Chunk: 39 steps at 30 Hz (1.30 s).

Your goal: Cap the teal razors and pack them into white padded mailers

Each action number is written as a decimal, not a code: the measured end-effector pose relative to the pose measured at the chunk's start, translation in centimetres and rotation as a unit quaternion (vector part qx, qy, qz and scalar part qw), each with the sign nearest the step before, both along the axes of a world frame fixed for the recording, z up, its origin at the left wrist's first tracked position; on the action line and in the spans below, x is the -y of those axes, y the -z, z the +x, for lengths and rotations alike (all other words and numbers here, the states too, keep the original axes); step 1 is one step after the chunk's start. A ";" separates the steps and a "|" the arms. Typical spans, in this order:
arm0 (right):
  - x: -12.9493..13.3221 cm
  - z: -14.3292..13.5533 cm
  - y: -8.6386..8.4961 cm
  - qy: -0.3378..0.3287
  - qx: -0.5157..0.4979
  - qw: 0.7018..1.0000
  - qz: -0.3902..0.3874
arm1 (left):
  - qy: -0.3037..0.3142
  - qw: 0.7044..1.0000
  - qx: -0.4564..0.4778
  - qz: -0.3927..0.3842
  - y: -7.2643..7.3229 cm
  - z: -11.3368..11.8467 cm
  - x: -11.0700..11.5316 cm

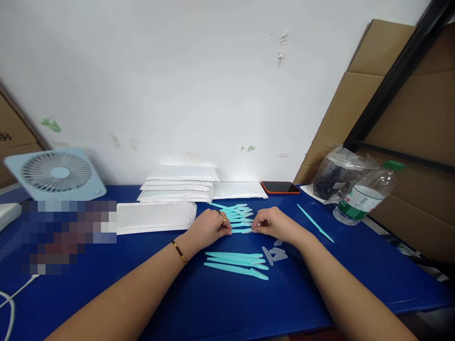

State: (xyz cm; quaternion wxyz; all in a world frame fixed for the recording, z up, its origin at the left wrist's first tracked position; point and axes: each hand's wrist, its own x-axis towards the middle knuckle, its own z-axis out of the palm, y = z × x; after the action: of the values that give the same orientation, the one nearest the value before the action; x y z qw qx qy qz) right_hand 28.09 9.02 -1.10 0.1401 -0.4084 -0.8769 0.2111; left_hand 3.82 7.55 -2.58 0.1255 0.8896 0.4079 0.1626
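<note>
A row of turquoise eyebrow razors (241, 219) lies on the blue table, between my two hands. My left hand (210, 226) has its fingers pinched at the handle side of the nearest razor (241, 231) in that row. At its other end, the fingertips of my right hand (269, 221) are closed on the pale tip. Closer to me lie several more turquoise razors (236, 270), roughly side by side. Small translucent blade caps (279, 255) are scattered to their right. One single razor (315, 223) rests apart, beyond my right wrist.
White padded packets (177, 184) are stacked against the wall, with a long white packet (152, 218) in front. A phone (280, 187) lies at the back. On the right stand a bottle (366, 196) and a plastic bag (334, 175); a fan (59, 173) is at left.
</note>
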 end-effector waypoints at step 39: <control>0.2 1.4 -0.4 0.014 -0.005 0.996 -0.083 | -0.034 0.998 0.006 -0.054 -0.7 -0.1 1.3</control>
State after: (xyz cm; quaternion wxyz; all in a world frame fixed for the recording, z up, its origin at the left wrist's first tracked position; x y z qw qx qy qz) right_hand 29.49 8.87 -0.73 0.1129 -0.4296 -0.8501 0.2830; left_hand 3.72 6.22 -1.92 0.1706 0.8659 0.4457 0.1498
